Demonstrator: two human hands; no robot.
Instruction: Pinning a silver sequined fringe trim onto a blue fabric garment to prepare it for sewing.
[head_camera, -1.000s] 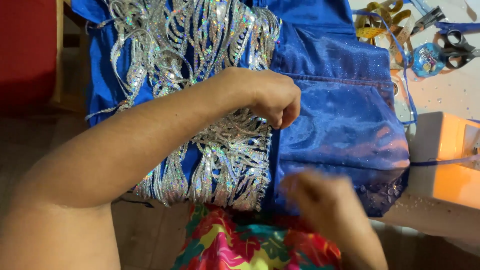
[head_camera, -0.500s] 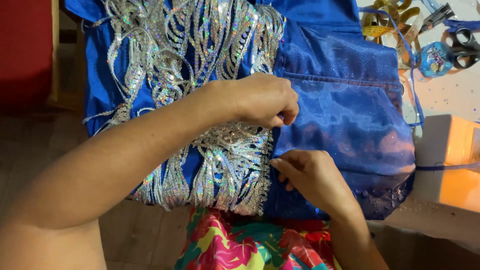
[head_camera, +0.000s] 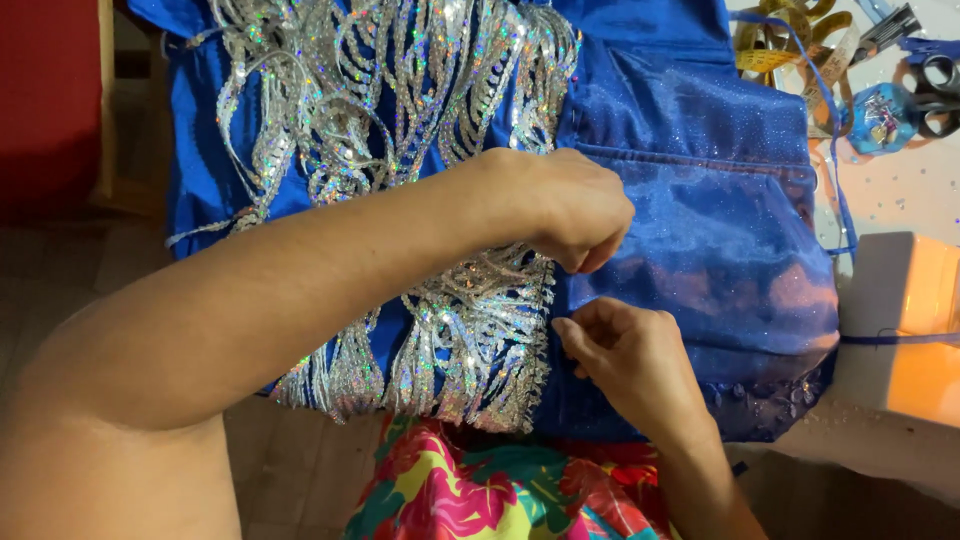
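A shiny blue garment lies spread before me, with a panel of silver sequin trim over its left half. My left hand reaches across the trim and pinches the cloth at the trim's right edge, fingers closed. Just below it, my right hand pinches the same edge of the sequin trim, fingertips on the border near the blue cloth. A needle or thread between the fingers is too small to see.
At the top right lie a yellow tape measure, black-handled scissors and a small blue round object on a pale surface. An orange and white box stands at the right. Bright floral cloth covers my lap below.
My right hand came up from the lower edge of the garment to the sequin trim's border, close under my left hand. The left hand stayed in place.
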